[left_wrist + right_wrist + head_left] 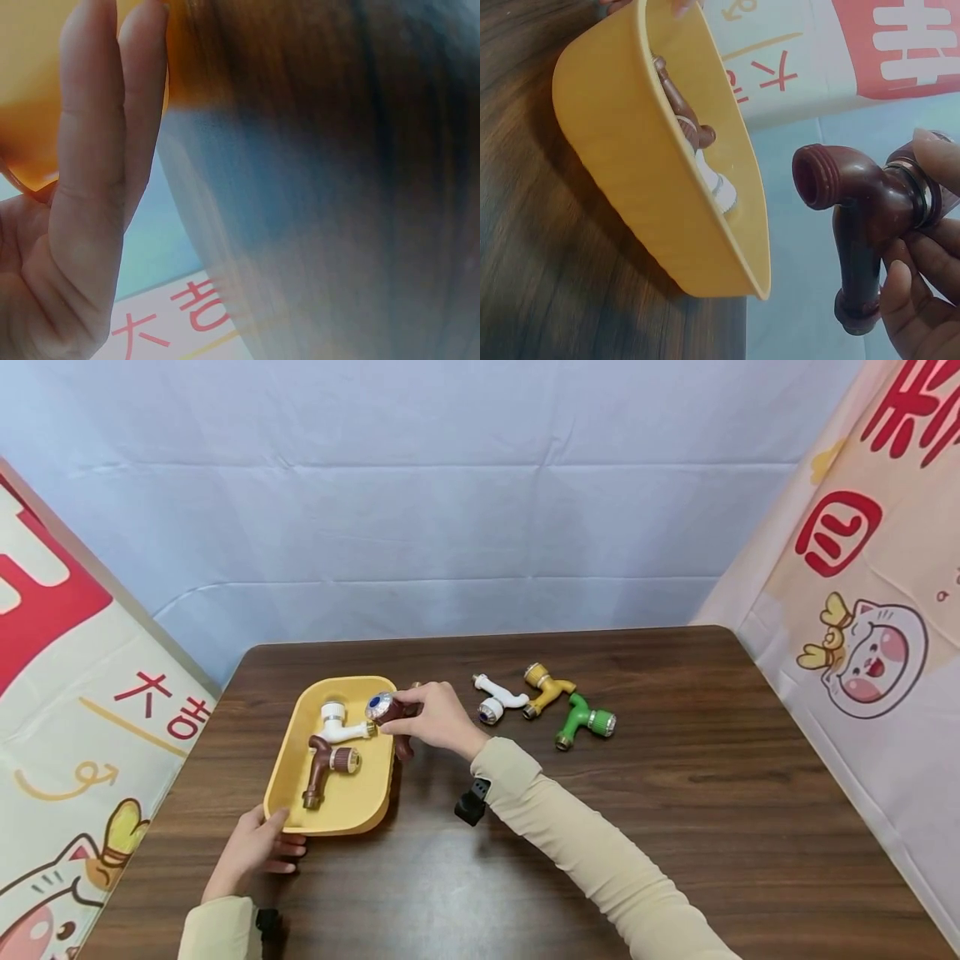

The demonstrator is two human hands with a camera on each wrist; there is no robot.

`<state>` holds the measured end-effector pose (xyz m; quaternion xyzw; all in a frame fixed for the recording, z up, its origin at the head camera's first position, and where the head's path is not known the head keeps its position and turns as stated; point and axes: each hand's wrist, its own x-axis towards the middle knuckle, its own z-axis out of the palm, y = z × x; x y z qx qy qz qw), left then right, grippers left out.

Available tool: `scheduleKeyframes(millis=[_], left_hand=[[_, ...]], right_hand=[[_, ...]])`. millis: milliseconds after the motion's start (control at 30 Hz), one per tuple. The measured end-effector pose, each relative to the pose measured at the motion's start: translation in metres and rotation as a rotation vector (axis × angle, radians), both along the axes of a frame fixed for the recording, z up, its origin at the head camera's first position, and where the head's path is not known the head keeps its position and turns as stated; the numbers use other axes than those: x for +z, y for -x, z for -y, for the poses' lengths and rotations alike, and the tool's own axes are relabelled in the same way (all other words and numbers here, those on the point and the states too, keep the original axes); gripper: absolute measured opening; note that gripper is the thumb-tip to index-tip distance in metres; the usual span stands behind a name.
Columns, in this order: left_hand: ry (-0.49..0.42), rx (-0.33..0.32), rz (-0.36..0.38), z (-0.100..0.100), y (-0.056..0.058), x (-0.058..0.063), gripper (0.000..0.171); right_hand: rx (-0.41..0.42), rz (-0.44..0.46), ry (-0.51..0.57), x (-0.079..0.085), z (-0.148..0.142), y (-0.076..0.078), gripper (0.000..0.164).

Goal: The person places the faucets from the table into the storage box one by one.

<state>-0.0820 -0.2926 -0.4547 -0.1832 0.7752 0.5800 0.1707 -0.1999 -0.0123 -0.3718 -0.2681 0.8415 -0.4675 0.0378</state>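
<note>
On the near side of the table, where I look on, a person's left hand [258, 843] grips the near left corner of a yellow basin [367, 802], thumb hooked over the rim and straight fingers against the outside wall. Inside lie a brown tap [321, 768] with a ribbed knob and, just beyond it, a white tap [341, 732], its brass thread pointing right; whether they touch I cannot tell. At the basin's right rim, the right hand [438, 718] holds up a dark red tap [861, 196], thumb and fingers grasping its knob end, which has a silver top with a blue centre. Farther right on the dark wood-grain table [675, 777], three more taps lie in a loose group: a green tap [579, 718] nearest, a second white tap [501, 692] on the left, and a yellow tap [551, 690] between them, slightly farther back. Behind hangs a creased pale blue cloth [450, 527], flanked by a left banner [45, 710] and a right banner [840, 568], both with red characters and a cartoon cat
</note>
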Motion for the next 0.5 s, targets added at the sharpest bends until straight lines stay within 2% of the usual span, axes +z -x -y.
scheduleKeyframes(millis=[500], left_hand=[[0.007,0.001,-0.001,0.000,0.001,0.001,0.044]], right_hand=[[0.015,-0.025,-0.049,0.000,0.025,-0.002,0.046]])
